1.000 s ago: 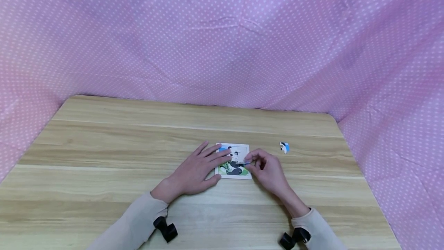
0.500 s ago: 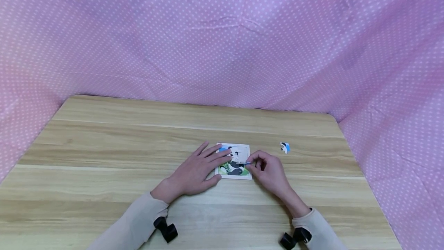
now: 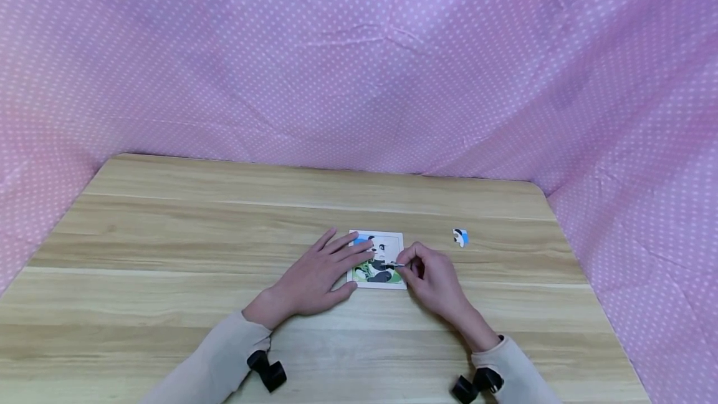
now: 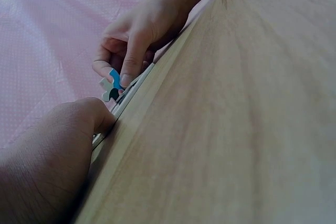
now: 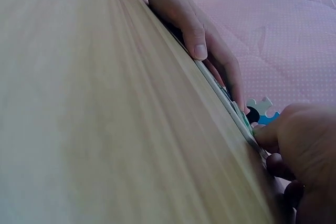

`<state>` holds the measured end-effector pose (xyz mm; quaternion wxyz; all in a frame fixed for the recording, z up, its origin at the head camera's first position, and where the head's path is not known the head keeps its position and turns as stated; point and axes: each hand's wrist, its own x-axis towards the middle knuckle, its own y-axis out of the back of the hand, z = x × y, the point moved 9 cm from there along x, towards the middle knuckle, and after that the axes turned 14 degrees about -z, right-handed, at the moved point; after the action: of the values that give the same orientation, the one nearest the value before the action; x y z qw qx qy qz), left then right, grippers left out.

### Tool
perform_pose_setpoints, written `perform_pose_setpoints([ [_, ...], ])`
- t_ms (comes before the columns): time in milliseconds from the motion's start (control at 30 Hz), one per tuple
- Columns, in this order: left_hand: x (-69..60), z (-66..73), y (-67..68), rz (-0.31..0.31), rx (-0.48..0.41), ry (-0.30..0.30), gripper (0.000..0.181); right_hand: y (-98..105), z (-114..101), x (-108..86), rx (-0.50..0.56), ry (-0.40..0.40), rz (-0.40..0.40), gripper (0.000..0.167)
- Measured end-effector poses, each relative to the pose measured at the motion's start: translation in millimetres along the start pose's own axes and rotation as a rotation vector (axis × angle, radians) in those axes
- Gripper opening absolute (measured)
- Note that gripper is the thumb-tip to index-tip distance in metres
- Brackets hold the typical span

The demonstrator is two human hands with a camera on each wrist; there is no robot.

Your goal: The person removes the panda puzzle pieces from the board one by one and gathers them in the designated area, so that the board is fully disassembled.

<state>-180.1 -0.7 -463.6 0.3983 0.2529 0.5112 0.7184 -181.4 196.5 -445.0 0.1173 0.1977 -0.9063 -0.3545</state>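
Note:
A white-framed panda puzzle board [image 3: 377,285] lies near the middle of the table, part of its picture covered by fingers. Flat across its left side rests my left hand [image 3: 316,276], fingers straight and spread. At the board's right side my right hand [image 3: 434,276] pinches a jigsaw piece [image 4: 114,85] between thumb and index finger. That piece is blue, white and black, and stands tilted on edge over the picture. In the right wrist view the same piece shows past the right thumb. Another jigsaw piece [image 3: 460,237], blue, white and black, lies on the table right of the board.
The wood-grain table [image 3: 196,223] stretches out on both sides of the board. A pink cloth with white dots [image 3: 359,67] hangs behind the table's far edge. Black wrist cameras [image 3: 268,371] sit on both sleeves.
The jigsaw piece in my right hand has turned, showing less blue and more of its thin edge in the head view. My left hand stays in place on the board.

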Motion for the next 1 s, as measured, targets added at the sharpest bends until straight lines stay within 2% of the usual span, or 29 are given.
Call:
perform_pose_setpoints([
  [167, -0.1, 0.1, 0.7, 0.002, -0.005, 0.001, 0.061, 0.3, -1.8, -1.1, -0.033, 0.001, 0.019, 0.026],
  [333, 0.0, 0.4, 0.9, 0.002, -0.011, -0.001, 0.061, -1.6, -5.8, -2.0, -0.068, 0.062, 0.037, 0.029],
  [467, 0.1, 0.4, 0.6, -0.001, -0.007, -0.001, 0.062, -2.7, -5.3, -1.8, -0.012, 0.101, 0.039, 0.031],
  [633, -0.3, 0.3, 0.5, 0.0, -0.008, -0.001, 0.062, -2.4, -1.5, -1.2, 0.066, 0.08, 0.029, 0.03],
  [833, -0.7, 0.1, -0.3, -0.006, -0.002, 0.001, 0.062, -2.7, -2.5, 0.5, 0.024, 0.07, 0.016, 0.025],
  [1000, -0.6, 0.2, -1.1, -0.011, 0.002, 0.001, 0.062, -1.3, -1.7, 1.6, 0.004, -0.007, 0.019, 0.02],
])
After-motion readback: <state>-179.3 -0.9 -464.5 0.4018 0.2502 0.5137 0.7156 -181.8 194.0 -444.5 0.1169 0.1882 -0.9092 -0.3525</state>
